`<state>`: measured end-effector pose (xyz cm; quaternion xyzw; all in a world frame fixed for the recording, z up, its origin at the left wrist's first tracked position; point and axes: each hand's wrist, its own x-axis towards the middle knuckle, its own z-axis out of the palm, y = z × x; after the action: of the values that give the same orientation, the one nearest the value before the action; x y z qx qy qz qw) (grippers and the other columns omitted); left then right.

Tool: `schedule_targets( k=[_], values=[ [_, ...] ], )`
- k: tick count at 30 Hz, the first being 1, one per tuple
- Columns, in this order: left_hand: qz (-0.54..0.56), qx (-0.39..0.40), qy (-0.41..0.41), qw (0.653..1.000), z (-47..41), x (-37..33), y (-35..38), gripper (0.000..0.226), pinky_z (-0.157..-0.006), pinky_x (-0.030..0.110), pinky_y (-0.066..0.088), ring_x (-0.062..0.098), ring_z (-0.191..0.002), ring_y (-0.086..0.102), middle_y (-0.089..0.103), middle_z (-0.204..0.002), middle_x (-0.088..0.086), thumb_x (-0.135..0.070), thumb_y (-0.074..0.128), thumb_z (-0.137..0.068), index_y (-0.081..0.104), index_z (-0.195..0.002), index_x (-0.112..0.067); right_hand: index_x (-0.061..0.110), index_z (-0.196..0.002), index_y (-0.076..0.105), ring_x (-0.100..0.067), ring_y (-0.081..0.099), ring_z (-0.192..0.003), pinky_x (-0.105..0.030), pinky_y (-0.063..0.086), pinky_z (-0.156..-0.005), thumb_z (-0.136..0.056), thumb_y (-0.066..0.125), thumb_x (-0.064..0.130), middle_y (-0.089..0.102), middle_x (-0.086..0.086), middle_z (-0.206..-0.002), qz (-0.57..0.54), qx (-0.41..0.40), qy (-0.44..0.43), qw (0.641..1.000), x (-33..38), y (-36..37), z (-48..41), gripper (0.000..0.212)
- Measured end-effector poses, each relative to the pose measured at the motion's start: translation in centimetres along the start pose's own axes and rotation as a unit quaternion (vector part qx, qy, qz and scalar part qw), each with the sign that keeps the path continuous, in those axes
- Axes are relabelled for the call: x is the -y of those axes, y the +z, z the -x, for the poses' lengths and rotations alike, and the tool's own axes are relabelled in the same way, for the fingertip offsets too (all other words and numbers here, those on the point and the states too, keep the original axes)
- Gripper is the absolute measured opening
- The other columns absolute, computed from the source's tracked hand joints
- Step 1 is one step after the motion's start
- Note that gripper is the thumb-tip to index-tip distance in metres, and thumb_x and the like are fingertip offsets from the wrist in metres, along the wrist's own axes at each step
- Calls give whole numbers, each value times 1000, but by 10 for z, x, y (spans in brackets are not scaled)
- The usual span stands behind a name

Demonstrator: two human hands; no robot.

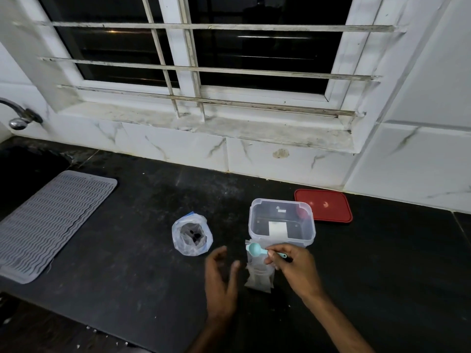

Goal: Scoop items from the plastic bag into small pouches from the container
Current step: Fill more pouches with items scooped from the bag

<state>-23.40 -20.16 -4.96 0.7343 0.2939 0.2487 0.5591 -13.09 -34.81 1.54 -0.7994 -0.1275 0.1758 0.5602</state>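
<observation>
Pouches of small, translucent whitish plastic (259, 273) lie on the black stone countertop (142, 250), flat and seemingly stacked, just in front of the clear rectangular plastic container (281, 221), their far end touching or nearly touching its near wall; how many lie there I cannot tell, since the film blurs together. Over their upper part hangs a small teal plastic measuring scoop (255, 249), its round bowl pointing left and its thin handle pinched between the thumb and fingers of the right hand (295, 268), whose other fingers curl in above the pouches. Left of the pouches the left hand (221, 278) is held with fingers loosely spread and slightly bent, gripping nothing, apart from both the pouches and the bag. Beyond that hand stands the crumpled clear plastic bag (192, 236) with a bluish rim, its mouth rolled open and upward, showing a few dark bits at the bottom. Inside the container a white rectangular piece, perhaps another pouch, leans on the near wall. A flat red plastic lid (323, 205) lies behind and to the right of the container, near the marble-patterned wall tiles, and a grey ribbed drying mat (48, 222) lies well off to the left.
</observation>
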Motion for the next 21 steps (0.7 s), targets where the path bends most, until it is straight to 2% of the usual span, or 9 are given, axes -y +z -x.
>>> schedule_targets(
  k=[3, 5, 8, 10, 15, 18, 21],
  values=[
    [-8, -160, -24, 987, -40, 9, -38, 38, -94, 46, 52, 13, -111, 57, 56, -121, -9, -40, 66, -88, 50, -121, -31, 20, -97, 74, 1, 70, -81, -16, 53, -78, -90, 68, 15, 75, 11, -81, 37, 16, -44, 998, 19, 31, -9, 11],
    [-36, -188, -83, 978, -67, 19, -58, 55, -98, 48, 49, 20, -116, 54, 52, -126, 2, -44, 71, -83, 46, -127, -22, 21, -99, 74, 3, 68, -82, -13, 51, -79, -90, 68, 20, 74, 13, -81, 89, 21, -76, 993, 26, 59, -18, 11],
    [-81, -158, -172, 969, -99, 33, -73, 83, -104, 49, 45, 31, -125, 49, 48, -135, 16, -52, 77, -75, 43, -136, -7, 24, -110, 72, -2, 66, -93, -21, 53, -87, -92, 64, 24, 74, 12, -99, 183, 33, -135, 973, 37, 113, -38, 19],
    [-107, -126, -163, 973, -110, 36, -70, 85, -101, 49, 47, 33, -122, 51, 53, -130, 18, -59, 75, -73, 48, -132, -4, 24, -120, 68, -7, 65, -100, -22, 51, -90, -95, 58, 27, 72, 7, -110, 254, 43, -142, 956, 43, 142, -53, 26],
    [-201, -20, -208, 957, -139, 49, -70, 55, -95, 37, 43, 31, -114, 51, 57, -120, 20, -45, 63, -90, 56, -120, 0, 18, -121, 62, -20, 67, -99, -30, 51, -82, -98, 48, 26, 70, -4, -112, 415, 95, -108, 899, 46, 182, -89, 27],
    [-164, 12, -199, 966, -151, 57, -81, 36, -88, 41, 50, 29, -100, 59, 63, -106, 16, -35, 58, -94, 59, -107, -1, 15, -124, 59, -26, 66, -102, -36, 50, -84, -98, 45, 20, 67, -9, -116, 481, 123, -88, 863, 46, 192, -101, 29],
    [-107, 26, -224, 968, -156, 54, -91, 22, -80, 38, 51, 27, -91, 61, 62, -99, 11, -27, 56, -96, 51, -104, -7, 16, -126, 56, -27, 65, -105, -38, 50, -85, -98, 46, 19, 66, -9, -118, 512, 138, -65, 845, 42, 199, -107, 30]
  ],
)
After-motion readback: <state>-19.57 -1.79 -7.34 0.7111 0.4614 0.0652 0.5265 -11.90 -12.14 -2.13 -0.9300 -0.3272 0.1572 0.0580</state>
